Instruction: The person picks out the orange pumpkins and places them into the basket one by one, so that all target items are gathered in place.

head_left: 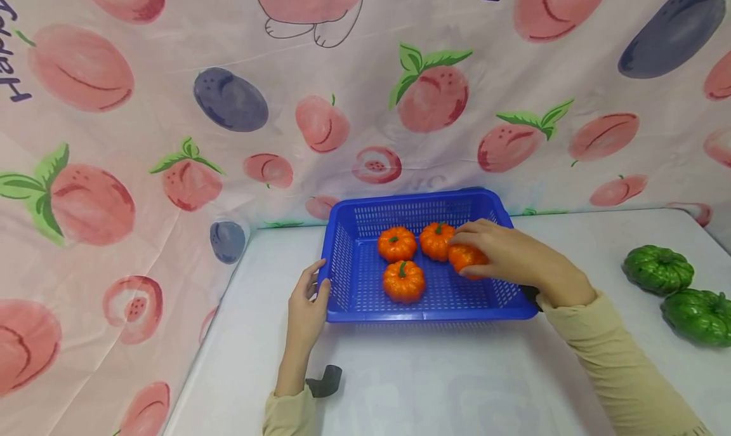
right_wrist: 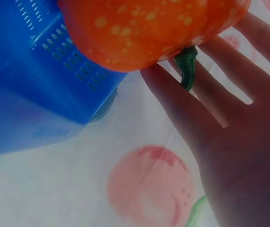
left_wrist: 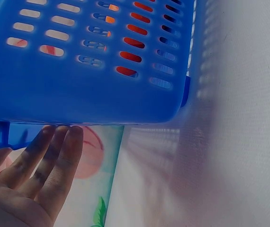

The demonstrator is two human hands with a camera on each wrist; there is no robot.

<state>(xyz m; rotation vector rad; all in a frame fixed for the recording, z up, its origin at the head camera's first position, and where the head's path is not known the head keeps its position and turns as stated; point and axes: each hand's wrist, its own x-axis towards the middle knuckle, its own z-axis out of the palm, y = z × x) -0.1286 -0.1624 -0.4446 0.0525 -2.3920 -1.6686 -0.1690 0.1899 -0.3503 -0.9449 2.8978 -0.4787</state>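
My right hand [head_left: 493, 249] grips an orange mini pumpkin [head_left: 465, 259] inside the right part of a blue plastic basket [head_left: 422, 316]. In the right wrist view that pumpkin [right_wrist: 144, 28] has its green stem pointing towards the palm, and the fingers spread along it. Three more orange pumpkins sit in the basket: one pumpkin [head_left: 396, 244] at the back left, another pumpkin [head_left: 437, 240] beside the held one, and a third pumpkin [head_left: 403, 281] in front. At the basket's left side is my left hand [head_left: 306, 306]; its nearly straight fingers [left_wrist: 61, 161] reach the basket edge.
Two green pumpkins [head_left: 658, 270] lie on the white table [head_left: 400, 379] to the right of the basket. Behind and to the left hangs a peach-printed cloth [head_left: 342, 61]. A black strap piece [head_left: 324, 381] shows beside the left wrist.
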